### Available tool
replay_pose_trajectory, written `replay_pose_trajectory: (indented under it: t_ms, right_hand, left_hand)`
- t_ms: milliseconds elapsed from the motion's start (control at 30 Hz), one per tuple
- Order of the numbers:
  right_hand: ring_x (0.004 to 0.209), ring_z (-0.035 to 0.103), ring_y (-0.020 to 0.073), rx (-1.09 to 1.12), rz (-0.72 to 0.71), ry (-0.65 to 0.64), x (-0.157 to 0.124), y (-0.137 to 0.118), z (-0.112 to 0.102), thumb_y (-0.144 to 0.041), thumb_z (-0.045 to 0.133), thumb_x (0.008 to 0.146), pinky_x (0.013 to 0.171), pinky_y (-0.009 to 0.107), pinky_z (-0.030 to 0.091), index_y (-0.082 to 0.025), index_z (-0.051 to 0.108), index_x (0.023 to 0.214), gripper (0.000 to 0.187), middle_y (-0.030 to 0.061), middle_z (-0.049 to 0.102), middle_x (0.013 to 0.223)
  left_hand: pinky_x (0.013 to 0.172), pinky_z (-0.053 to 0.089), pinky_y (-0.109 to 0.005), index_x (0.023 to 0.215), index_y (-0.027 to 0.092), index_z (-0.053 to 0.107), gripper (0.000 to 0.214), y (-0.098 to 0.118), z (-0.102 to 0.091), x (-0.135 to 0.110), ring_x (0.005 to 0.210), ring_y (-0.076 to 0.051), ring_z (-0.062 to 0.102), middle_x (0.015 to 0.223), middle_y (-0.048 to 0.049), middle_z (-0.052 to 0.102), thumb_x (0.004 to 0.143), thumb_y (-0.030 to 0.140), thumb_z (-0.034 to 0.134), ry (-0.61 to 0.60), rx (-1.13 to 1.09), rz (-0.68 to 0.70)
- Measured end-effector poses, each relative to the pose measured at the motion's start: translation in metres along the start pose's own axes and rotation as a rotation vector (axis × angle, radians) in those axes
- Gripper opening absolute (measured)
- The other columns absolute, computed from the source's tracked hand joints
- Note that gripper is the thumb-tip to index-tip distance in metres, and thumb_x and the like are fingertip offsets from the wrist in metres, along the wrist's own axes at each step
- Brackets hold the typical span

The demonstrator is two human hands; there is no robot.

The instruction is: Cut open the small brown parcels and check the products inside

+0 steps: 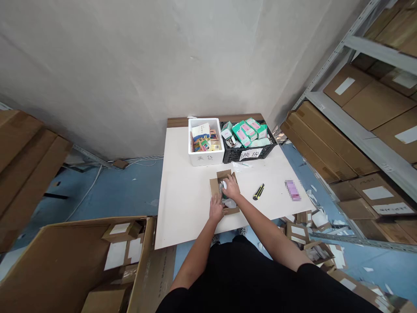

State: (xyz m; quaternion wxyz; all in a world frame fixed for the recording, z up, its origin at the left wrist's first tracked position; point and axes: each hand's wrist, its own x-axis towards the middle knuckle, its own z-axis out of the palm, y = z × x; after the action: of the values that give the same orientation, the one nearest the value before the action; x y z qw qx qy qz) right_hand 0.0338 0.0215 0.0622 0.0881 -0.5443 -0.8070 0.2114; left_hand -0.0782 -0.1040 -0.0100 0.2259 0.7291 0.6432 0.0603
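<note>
A small open cardboard box lies on the white table in front of me. My left hand rests on the box's near left side, fingers curled against it. Inside the box, my right hand closes on a pale wrapped item that I cannot make out clearly. Both hands are small in view.
A white foam box of small packets and a black crate of green boxes stand at the table's far edge. A utility knife lies right of the hands. Cardboard cartons surround the table; shelving stands at the right.
</note>
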Motion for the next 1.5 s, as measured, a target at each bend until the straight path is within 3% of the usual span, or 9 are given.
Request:
replay_pose_trajectory:
  t_ms: [167,300,533,733,900,1000,1133,1367,1500]
  right_hand:
    - [0.158,0.021,0.0386,0.058,-0.156,0.090,0.010,-0.018,-0.035,-0.022,0.070,0.083,0.123,0.057,0.030,-0.020,0.066,0.136,0.054,0.0108,0.036,0.168]
    - [0.152,0.033,0.0361,0.081,-0.212,0.192,0.011,-0.026,-0.068,-0.022,0.069,0.082,0.120,0.053,0.038,-0.021,0.067,0.136,0.055,0.0107,0.044,0.163]
    - [0.127,0.055,0.0313,0.066,-0.201,0.338,0.008,0.016,-0.113,-0.025,0.064,0.083,0.114,0.046,0.044,-0.020,0.069,0.131,0.049,0.0116,0.068,0.133]
    - [0.126,0.055,0.0319,0.085,-0.024,0.227,0.009,0.044,-0.044,-0.023,0.062,0.083,0.112,0.045,0.045,-0.018,0.069,0.130,0.049,0.0124,0.069,0.129]
    - [0.144,0.044,0.0342,0.198,0.020,0.050,-0.002,0.055,0.022,-0.029,0.067,0.084,0.119,0.049,0.040,-0.019,0.065,0.139,0.056,0.0138,0.059,0.148]
    - [0.156,0.029,0.0370,0.288,-0.054,-0.052,-0.013,0.073,0.030,-0.037,0.080,0.076,0.123,0.052,0.034,-0.026,0.055,0.152,0.081,0.0111,0.032,0.170]
    - [0.157,0.031,0.0346,0.432,-0.038,-0.098,-0.031,0.100,0.026,-0.029,0.082,0.068,0.118,0.047,0.042,-0.032,0.031,0.166,0.111,0.0090,0.007,0.177]
    - [0.133,0.061,0.0314,0.681,0.184,0.059,-0.058,0.107,0.049,-0.026,0.067,0.075,0.104,0.048,0.056,-0.032,0.024,0.168,0.102,0.0115,0.043,0.165]
    - [0.128,0.065,0.0291,0.697,0.270,0.070,-0.059,0.102,0.054,-0.024,0.065,0.079,0.097,0.044,0.060,-0.030,0.032,0.165,0.092,0.0105,0.060,0.150]
  left_hand:
    - [0.131,0.006,-0.060,0.102,0.020,0.083,0.024,-0.001,0.001,0.009,0.162,-0.039,0.013,0.173,-0.0088,0.030,0.086,0.035,0.073,0.033,0.070,0.006]
    - [0.131,0.008,-0.058,0.110,0.021,0.081,0.029,-0.011,-0.010,0.009,0.162,-0.038,0.015,0.171,-0.0069,0.035,0.085,0.030,0.071,0.050,0.062,-0.021]
    - [0.129,0.010,-0.064,0.095,0.020,0.083,0.018,-0.069,-0.040,-0.021,0.161,-0.043,0.015,0.169,-0.0075,0.040,0.081,0.026,0.073,0.087,0.076,-0.144]
    - [0.130,0.013,-0.063,0.080,0.022,0.081,0.007,-0.123,-0.066,-0.056,0.161,-0.043,0.016,0.167,-0.0054,0.043,0.078,0.022,0.074,0.123,0.082,-0.171]
    - [0.127,0.025,-0.061,0.085,0.021,0.080,0.014,-0.134,-0.078,-0.081,0.160,-0.043,0.018,0.162,-0.0092,0.048,0.073,0.018,0.074,0.159,0.084,-0.145]
    - [0.122,0.036,-0.058,0.100,0.022,0.078,0.024,-0.125,-0.082,-0.091,0.158,-0.040,0.026,0.157,-0.0116,0.053,0.080,0.017,0.067,0.285,0.040,-0.131]
    - [0.118,0.044,-0.052,0.120,0.024,0.071,0.032,-0.088,-0.087,-0.077,0.142,-0.033,0.049,0.139,-0.0135,0.063,0.092,0.018,0.057,0.487,-0.089,-0.145]
    - [0.114,0.047,-0.044,0.135,0.024,0.058,0.058,0.020,-0.078,0.040,0.140,-0.030,0.051,0.151,-0.0109,0.055,0.081,0.021,0.077,0.222,-0.281,0.061]
    - [0.106,0.050,-0.039,0.135,0.026,0.059,0.060,0.039,-0.074,0.093,0.126,-0.027,0.062,0.134,-0.0084,0.068,0.079,0.020,0.079,0.060,-0.370,0.019]
